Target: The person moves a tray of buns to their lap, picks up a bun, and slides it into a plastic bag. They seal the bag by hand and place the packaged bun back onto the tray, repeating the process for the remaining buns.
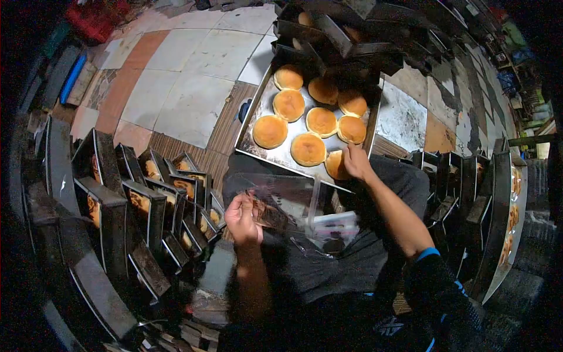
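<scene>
A metal tray (249, 141) with several round golden buns lies in front of my knees. My right hand (356, 162) is at its near right corner, fingers closed on the edge of the nearest bun (336, 165). Over my lap, my left hand (244, 218) pinches a clear plastic bag (287, 196), which hangs out to the right of the fingers. Beneath it on my lap is more clear plastic, with a pale flat packet (335, 224) showing through.
Dark metal bread tins (153, 217) with loaves crowd the left side. More tins (478, 217) stand at the right, beside a long tray of bread (511, 217). Dark tins (346, 41) are piled behind the bun tray. A red crate (97, 19) sits far left on the tiled floor.
</scene>
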`<move>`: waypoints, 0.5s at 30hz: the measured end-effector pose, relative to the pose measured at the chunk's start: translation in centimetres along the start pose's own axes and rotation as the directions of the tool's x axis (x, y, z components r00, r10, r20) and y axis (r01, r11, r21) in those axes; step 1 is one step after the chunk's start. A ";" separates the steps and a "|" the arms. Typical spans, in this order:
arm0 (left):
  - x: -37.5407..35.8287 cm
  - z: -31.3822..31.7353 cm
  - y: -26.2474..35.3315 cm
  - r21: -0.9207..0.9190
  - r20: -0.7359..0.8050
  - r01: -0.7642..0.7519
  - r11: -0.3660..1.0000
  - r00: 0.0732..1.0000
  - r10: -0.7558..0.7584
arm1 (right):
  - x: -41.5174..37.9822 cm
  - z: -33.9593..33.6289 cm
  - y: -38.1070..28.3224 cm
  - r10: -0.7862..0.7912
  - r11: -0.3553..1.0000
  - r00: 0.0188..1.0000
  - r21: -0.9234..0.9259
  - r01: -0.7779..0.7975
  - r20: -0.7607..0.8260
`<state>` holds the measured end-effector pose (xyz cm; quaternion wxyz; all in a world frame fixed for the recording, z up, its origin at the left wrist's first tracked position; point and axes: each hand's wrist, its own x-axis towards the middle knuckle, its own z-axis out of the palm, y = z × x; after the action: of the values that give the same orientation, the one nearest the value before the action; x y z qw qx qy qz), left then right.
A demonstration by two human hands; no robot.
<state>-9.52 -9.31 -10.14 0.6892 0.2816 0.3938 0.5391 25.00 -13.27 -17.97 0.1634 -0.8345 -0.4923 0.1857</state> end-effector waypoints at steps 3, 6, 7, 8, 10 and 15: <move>-0.3 0.6 0.1 0.008 0.021 -0.012 1.000 1.000 0.012 | -4.4 -3.1 -1.7 0.076 0.984 0.985 0.173 -0.049 -0.155; -0.5 1.8 0.8 0.189 -0.058 0.027 0.982 0.998 -0.016 | -6.5 -5.6 -0.4 0.237 0.796 0.935 0.604 -0.030 -0.265; -0.6 2.3 1.0 0.248 -0.085 0.034 0.968 0.996 -0.013 | -7.3 -6.4 0.0 0.310 0.429 0.950 0.897 -0.105 -0.037; -0.6 2.8 1.2 0.306 -0.111 0.040 0.951 0.994 -0.006 | -9.0 -9.1 -2.4 0.220 0.090 0.964 0.981 -0.169 0.146; -1.0 4.2 1.2 0.436 -0.146 0.017 0.900 0.988 0.052 | -12.5 -13.2 -7.0 -0.057 -0.129 0.954 0.946 -0.299 0.294; -3.5 6.7 3.5 0.612 0.043 -0.187 0.769 0.978 0.203 | -16.5 -12.9 -9.7 -0.259 0.064 0.872 0.908 -0.414 0.415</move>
<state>-6.07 -11.58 -2.94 0.4961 0.5221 0.5244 0.4543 16.34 -24.47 0.29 0.5491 -0.4433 -0.2048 0.6783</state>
